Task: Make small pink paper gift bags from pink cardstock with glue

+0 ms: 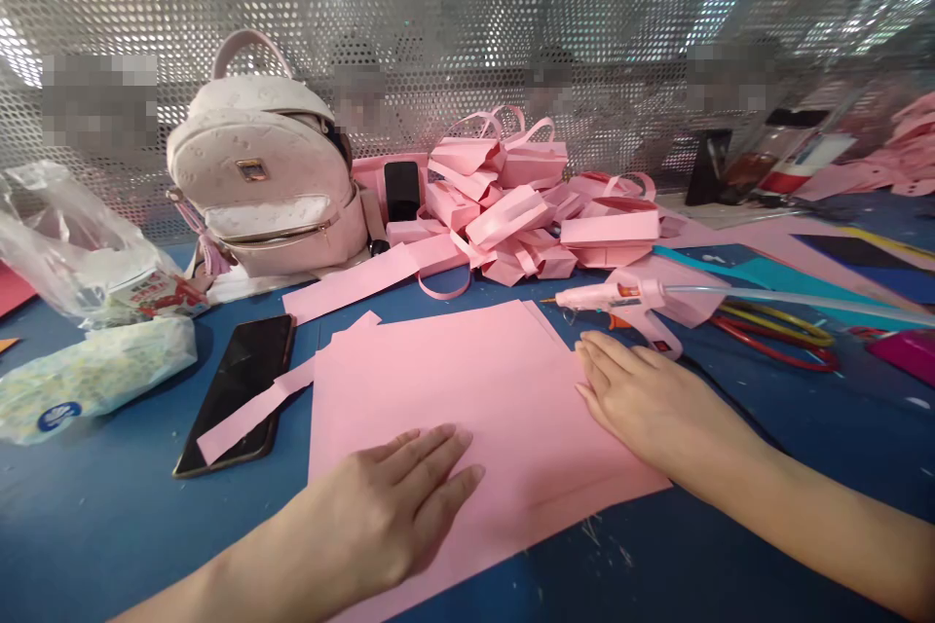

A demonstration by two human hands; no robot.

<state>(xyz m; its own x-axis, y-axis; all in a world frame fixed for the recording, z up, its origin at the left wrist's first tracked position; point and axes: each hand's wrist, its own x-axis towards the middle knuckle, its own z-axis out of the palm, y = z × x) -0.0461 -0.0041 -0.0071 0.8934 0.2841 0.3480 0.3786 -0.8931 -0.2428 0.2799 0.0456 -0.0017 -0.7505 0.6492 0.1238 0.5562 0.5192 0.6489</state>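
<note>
Pink paper sheets (453,380) lie stacked on the blue table in front of me, their edges slightly out of line. Across the lower left of the stack rests my left hand (409,496), palm down with the fingers stretched out. My right hand (635,399) lies flat at the right edge of the paper, fingers extended and holding nothing. Just beyond it is a pink hot glue gun (620,300) on its side, a clear glue stick in its back. A narrow pink paper strip (248,419) runs from the stack's left side over a black smartphone (238,389).
A pile of folded pink paper baskets (511,204) stands at the back beside a cream backpack (263,175). On the left are a clear plastic bag (73,224) and a tissue pack (102,375). Red and yellow cords (781,331) lie right. A perforated metal screen (438,10) closes the back.
</note>
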